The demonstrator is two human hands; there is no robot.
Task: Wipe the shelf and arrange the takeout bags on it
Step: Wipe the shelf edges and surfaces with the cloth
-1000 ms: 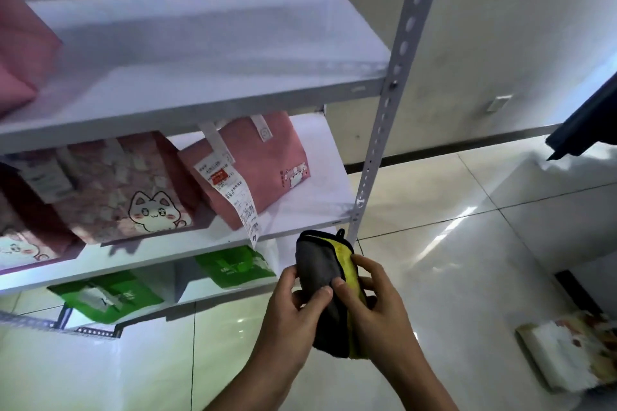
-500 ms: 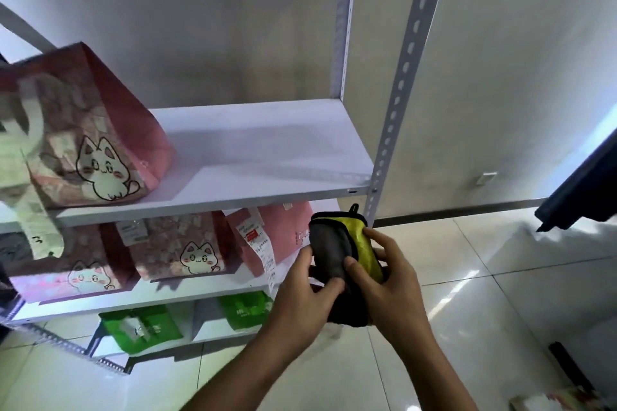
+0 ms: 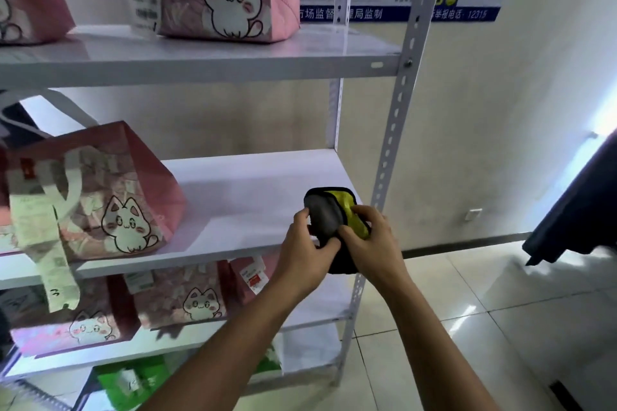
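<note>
Both hands, left hand (image 3: 305, 252) and right hand (image 3: 369, 243), curl round a folded grey-and-yellow cloth (image 3: 330, 215) just before the shelf (image 3: 253, 190), seemingly readying it for wiping.

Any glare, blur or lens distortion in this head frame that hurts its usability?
Head view: strong glare blows out the right edge by the wall; wide-angle bowing bends the shelf post; the green bags at the bottom are smeared; both hands, left hand and right hand, and the cloth stay reasonably sharp.
</note>
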